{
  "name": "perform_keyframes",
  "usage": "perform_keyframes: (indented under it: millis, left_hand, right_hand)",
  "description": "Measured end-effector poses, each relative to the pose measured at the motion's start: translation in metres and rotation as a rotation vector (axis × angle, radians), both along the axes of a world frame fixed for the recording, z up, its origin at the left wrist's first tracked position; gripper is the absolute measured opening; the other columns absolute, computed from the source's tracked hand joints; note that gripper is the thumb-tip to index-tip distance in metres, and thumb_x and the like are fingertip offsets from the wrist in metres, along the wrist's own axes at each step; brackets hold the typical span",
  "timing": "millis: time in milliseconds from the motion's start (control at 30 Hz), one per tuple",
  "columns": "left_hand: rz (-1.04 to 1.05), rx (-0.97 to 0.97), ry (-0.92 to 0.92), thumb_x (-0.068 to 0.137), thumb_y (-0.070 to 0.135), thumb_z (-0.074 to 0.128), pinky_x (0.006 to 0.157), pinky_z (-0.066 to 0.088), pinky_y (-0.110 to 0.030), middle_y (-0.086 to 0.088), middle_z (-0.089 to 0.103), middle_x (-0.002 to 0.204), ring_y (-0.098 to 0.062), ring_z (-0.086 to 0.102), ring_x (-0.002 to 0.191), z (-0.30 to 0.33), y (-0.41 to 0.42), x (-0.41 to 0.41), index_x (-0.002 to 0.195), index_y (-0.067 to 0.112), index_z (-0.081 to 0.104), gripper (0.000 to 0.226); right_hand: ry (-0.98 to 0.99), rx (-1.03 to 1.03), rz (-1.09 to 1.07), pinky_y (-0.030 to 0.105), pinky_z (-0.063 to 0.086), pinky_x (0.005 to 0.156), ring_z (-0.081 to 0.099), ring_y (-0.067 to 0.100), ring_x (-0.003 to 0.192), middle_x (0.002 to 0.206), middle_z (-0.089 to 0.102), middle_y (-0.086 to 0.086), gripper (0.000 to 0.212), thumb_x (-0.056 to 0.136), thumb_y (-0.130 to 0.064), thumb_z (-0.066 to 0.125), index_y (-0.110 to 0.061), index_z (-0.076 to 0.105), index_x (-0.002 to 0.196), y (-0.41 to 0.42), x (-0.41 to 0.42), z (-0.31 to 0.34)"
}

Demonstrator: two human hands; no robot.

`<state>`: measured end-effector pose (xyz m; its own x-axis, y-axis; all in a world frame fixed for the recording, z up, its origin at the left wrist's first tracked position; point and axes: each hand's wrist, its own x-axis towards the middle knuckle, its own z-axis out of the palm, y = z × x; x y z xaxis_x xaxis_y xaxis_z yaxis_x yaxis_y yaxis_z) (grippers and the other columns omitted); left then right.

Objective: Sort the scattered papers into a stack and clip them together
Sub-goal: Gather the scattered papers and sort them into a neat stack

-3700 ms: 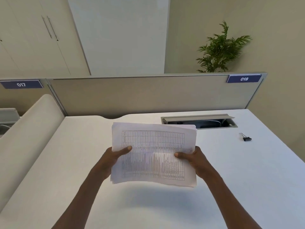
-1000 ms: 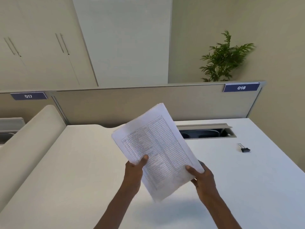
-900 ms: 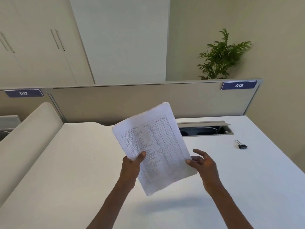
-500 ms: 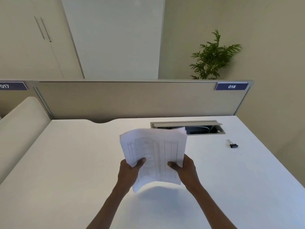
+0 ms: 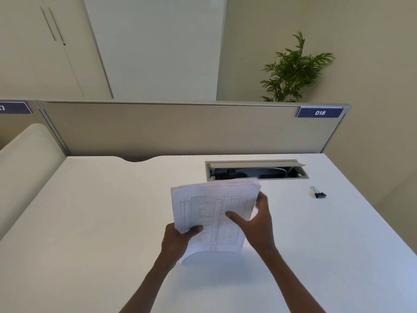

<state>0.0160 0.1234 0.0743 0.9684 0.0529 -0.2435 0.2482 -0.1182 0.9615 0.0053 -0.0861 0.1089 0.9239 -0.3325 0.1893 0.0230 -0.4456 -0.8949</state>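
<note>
Head view is showing you holding a stack of papers [image 5: 214,213] upright above the white desk [image 5: 94,222], with the printed table side facing you. Your left hand [image 5: 178,242] is gripping the lower left corner of the stack, thumb lying across the front sheet and fingers hidden behind it. Your right hand [image 5: 257,224] is bracing the right edge: its thumb is pressing on the front sheet near the middle, and its fingers are reaching up along the right side, blurred, so you cannot tell how firmly they are closing behind the sheets. The bottom edge of the stack is bowing toward you and is hanging just above the desk surface; you cannot tell whether it is touching. The top edges of the sheets are looking roughly aligned.

A black binder clip [image 5: 319,194] is lying on the desk to the right, well apart from the stack and from both hands. An open cable tray [image 5: 255,169] is sitting in the desk at the far side, just beyond the top of the stack. A partition panel [image 5: 158,129] is standing along the far edge, carrying a blue label reading 018 [image 5: 320,112].
</note>
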Motion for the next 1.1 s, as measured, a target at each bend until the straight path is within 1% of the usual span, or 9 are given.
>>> perform_keyframes:
  millis: [100,200,333,400,533,700,933,1000,1100]
  left_hand:
    - [0.006,0.004,-0.01,0.075,0.018,0.084,0.061,0.046,-0.02,0.002,0.072,0.089,-0.017,0.066,0.085,-0.002,0.003,0.001,0.088,0.025,0.065,0.023]
    - [0.007,0.016,-0.024,0.076,0.017,0.083,0.062,0.046,-0.022,0.002,0.072,0.085,-0.019,0.066,0.081,-0.001,0.005,0.001,0.087,0.027,0.066,0.023]
    - [0.012,0.008,-0.045,0.083,0.01,0.077,0.057,0.05,-0.018,0.006,0.069,0.079,-0.018,0.064,0.072,-0.002,0.006,0.001,0.086,0.031,0.059,0.028]
    - [0.013,0.0,-0.067,0.082,0.011,0.074,0.05,0.048,-0.014,0.006,0.064,0.068,-0.022,0.06,0.067,-0.002,0.008,-0.001,0.079,0.025,0.058,0.021]
    - [0.006,-0.019,-0.071,0.088,0.012,0.069,0.049,0.049,-0.01,-0.003,0.058,0.072,-0.018,0.056,0.067,-0.003,0.01,0.0,0.078,0.02,0.052,0.021]
    - [0.01,-0.071,-0.065,0.074,0.031,0.066,0.056,0.05,-0.019,-0.006,0.058,0.072,-0.02,0.057,0.068,-0.004,0.011,0.003,0.077,0.017,0.054,0.019]
    - [-0.038,-0.009,-0.052,0.082,0.009,0.076,0.052,0.048,-0.016,-0.006,0.066,0.074,-0.022,0.061,0.071,-0.005,0.015,0.006,0.082,0.018,0.062,0.017]
    - [-0.052,-0.013,-0.042,0.073,0.014,0.085,0.058,0.05,-0.02,-0.004,0.074,0.075,-0.017,0.067,0.072,-0.005,0.017,0.007,0.085,0.02,0.07,0.021]
    - [-0.062,-0.023,-0.021,0.07,0.014,0.087,0.055,0.047,-0.012,0.007,0.075,0.073,-0.003,0.067,0.066,-0.004,0.019,0.006,0.084,0.02,0.072,0.022]
  right_hand:
    - [-0.372,-0.463,-0.046,0.036,0.032,0.114,0.037,0.017,0.138,0.148,0.041,0.003,0.096,0.07,-0.049,0.079,-0.009,0.033,0.144,0.012,-0.002,0.045]
    - [-0.577,-0.723,0.034,0.046,0.019,0.121,0.026,0.028,0.147,0.155,0.033,0.016,0.094,0.078,-0.049,0.072,-0.001,0.027,0.145,0.039,-0.007,0.083]
    - [-0.515,-0.953,0.241,0.048,0.011,0.122,0.016,0.026,0.15,0.16,0.023,0.015,0.09,0.083,-0.051,0.063,-0.002,0.028,0.15,0.074,-0.013,0.09]
    - [-0.407,-1.09,0.37,0.047,0.01,0.122,0.024,0.025,0.148,0.159,0.026,0.013,0.088,0.083,-0.054,0.062,-0.005,0.031,0.15,0.087,-0.012,0.077]
    - [-0.307,-1.12,0.45,0.045,0.021,0.119,0.041,0.024,0.14,0.152,0.042,0.011,0.081,0.082,-0.052,0.066,-0.007,0.042,0.145,0.095,-0.01,0.064]
    - [-0.333,-1.139,0.467,0.042,0.015,0.117,0.043,0.023,0.138,0.15,0.045,0.011,0.078,0.08,-0.047,0.07,-0.007,0.045,0.142,0.097,-0.01,0.07]
    - [-0.283,-1.139,0.51,0.048,0.023,0.119,0.043,0.024,0.138,0.149,0.046,0.011,0.085,0.077,-0.044,0.075,-0.007,0.039,0.145,0.087,-0.004,0.08]
    - [-0.241,-1.159,0.474,0.05,0.026,0.118,0.05,0.023,0.13,0.138,0.055,0.008,0.085,0.073,-0.037,0.079,-0.009,0.041,0.144,0.074,0.002,0.082]
    - [-0.155,-1.191,0.399,0.05,0.022,0.119,0.06,0.021,0.112,0.114,0.068,0.001,0.067,0.073,-0.028,0.08,-0.015,0.053,0.134,0.043,0.015,0.087]
